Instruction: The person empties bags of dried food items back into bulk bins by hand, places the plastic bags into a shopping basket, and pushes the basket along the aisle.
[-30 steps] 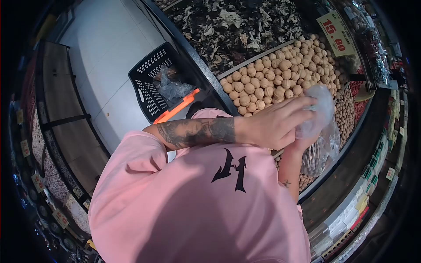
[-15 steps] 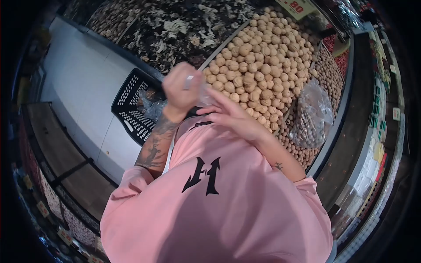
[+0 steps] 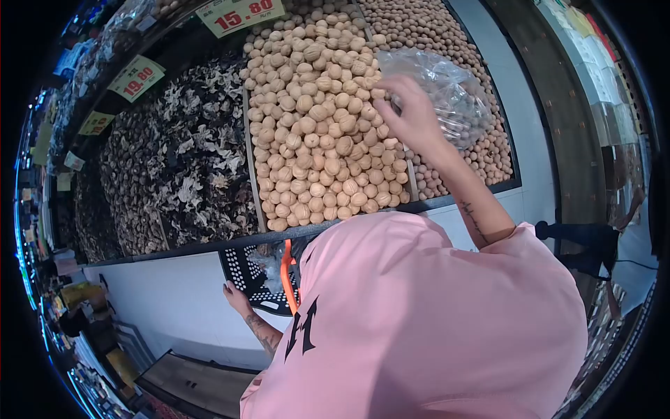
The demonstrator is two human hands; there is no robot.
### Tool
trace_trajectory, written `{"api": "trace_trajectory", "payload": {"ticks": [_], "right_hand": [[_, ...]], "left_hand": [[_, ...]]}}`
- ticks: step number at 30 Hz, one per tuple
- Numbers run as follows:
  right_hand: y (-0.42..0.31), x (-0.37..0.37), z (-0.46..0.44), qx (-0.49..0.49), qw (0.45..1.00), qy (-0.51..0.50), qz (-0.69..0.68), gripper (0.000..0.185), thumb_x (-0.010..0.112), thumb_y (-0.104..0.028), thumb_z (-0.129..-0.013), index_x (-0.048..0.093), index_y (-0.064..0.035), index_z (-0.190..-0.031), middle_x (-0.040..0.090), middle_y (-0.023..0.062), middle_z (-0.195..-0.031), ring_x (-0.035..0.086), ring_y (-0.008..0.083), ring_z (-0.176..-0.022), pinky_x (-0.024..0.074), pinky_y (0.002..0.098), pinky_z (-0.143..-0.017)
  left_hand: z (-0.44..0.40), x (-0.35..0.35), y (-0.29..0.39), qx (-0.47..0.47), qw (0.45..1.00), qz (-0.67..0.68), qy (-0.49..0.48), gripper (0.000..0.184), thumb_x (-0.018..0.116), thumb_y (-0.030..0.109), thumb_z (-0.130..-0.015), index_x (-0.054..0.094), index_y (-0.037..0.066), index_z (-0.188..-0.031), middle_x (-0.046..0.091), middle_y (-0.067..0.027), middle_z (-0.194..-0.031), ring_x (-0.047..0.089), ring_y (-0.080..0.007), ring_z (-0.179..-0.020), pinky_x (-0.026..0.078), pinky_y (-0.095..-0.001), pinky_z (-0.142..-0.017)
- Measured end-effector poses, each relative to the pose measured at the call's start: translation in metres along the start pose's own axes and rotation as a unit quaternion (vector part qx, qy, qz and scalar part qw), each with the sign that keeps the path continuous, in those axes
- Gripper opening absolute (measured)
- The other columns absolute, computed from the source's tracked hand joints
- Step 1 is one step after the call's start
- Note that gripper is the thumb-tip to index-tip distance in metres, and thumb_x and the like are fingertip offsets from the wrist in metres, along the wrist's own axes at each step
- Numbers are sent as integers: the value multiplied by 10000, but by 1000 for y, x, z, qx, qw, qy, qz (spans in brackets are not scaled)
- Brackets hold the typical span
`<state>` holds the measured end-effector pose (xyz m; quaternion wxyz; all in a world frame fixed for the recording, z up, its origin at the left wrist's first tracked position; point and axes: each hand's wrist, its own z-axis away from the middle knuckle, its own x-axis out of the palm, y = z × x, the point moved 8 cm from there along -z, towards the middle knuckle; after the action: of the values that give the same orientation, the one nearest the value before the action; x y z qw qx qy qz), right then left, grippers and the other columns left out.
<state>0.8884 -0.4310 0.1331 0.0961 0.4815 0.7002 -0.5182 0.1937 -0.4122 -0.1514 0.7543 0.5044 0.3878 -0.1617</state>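
In the upper right of the frame, the right hand is half curled beside the clear plastic bag; whether it grips the film, I cannot tell. The bag lies over small brown nuts; an uneven pull could tear it. Walnuts are heaped near, and a knock could roll some. Farther, lower left, the left hand is at the black basket, its grip unclear.

The right hand is covering part of the clear plastic bag and leaving its touch on the plastic unclear. The pink shirt is hiding part of the black basket, while blur is masking the contents of the crumpled bag inside it. The 15.80 price sign is running off the top edge.
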Motion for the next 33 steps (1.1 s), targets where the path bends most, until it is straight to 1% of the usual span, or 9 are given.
{"api": "trace_trajectory", "payload": {"ticks": [4, 7, 9, 11, 15, 21, 25, 31, 33], "right_hand": [[114, -73, 13, 91, 951, 150, 254, 430, 672, -245, -803, 602, -44, -1176, 542, 182, -1224, 479, 343, -1187, 374, 457, -1009], [199, -119, 51, 241, 868, 170, 399, 581, 649, -391, -838, 528, -66, -1304, 510, 204, -1328, 485, 368, -1218, 397, 453, -1000], [243, -121, 75, 355, 879, 87, 307, 596, 630, -436, -849, 543, -37, -1283, 568, 231, -1251, 545, 368, -1155, 424, 444, -974], [285, -106, 98, 331, 925, 109, 153, 650, 575, -540, -849, 543, -66, -1292, 557, 224, -1245, 501, 398, -1183, 396, 455, -993], [246, -105, 102, 312, 909, 172, 218, 545, 589, -479, -868, 581, -98, -1257, 561, 165, -1254, 492, 354, -1181, 373, 429, -1019], [247, -116, 97, 304, 923, 134, 195, 460, 543, -428, -910, 612, -87, -1210, 579, 132, -1218, 492, 323, -1169, 375, 439, -1004], [290, -151, 97, 285, 936, 194, 71, 367, 546, -357, -920, 671, -49, -1076, 634, 147, -1038, 569, 325, -1026, 444, 408, -905], [379, -186, 56, 229, 943, 194, 144, 263, 526, -200, -886, 675, -56, -1047, 635, 176, -1043, 590, 360, -1000, 475, 439, -897], [419, -184, 38, 276, 933, 155, 174, 283, 533, -194, -880, 660, -74, -1102, 632, 177, -1078, 587, 369, -1037, 484, 451, -895]], "left_hand": [[-32, -21, 124, 133, 983, 102, 71, 405, 498, 243, -990, 540, -87, -1222, 615, -223, -1168, 613, -284, -1065, 478, -350, -926], [-22, -8, 250, 227, 956, 183, 26, 313, 498, 190, -992, 570, -69, -1153, 655, -165, -1051, 636, -220, -979, 498, -323, -897], [-2, 26, 325, 281, 940, 192, -32, 293, 493, 170, -994, 573, -58, -1161, 655, -142, -1043, 635, -190, -941, 502, -303, -860], [38, 75, 394, 330, 911, 210, -133, 251, 510, 131, -980, 596, -50, -1132, 656, -119, -1025, 624, -169, -903, 494, -285, -850], [169, 183, 478, 405, 828, 125, -368, 277, 566, 165, -944, 610, -35, -1131, 670, -110, -1013, 636, -163, -894, 507, -286, -790], [322, 281, 491, 491, 710, 16, -505, 373, 648, 217, -882, 604, -28, -1160, 676, -132, -969, 652, -178, -816, 521, -275, -724], [347, 303, 497, 481, 723, -55, -493, 445, 675, 269, -842, 609, -48, -1147, 673, -168, -936, 654, -209, -722, 523, -316, -685], [350, 323, 493, 432, 767, -35, -474, 369, 643, 228, -881, 610, -51, -1121, 680, -164, -926, 701, -199, -769, 529, -297, -685], [351, 322, 491, 395, 793, -16, -464, 359, 653, 214, -876, 613, -46, -1120, 677, -152, -927, 685, -185, -736, 526, -290, -677]]}}
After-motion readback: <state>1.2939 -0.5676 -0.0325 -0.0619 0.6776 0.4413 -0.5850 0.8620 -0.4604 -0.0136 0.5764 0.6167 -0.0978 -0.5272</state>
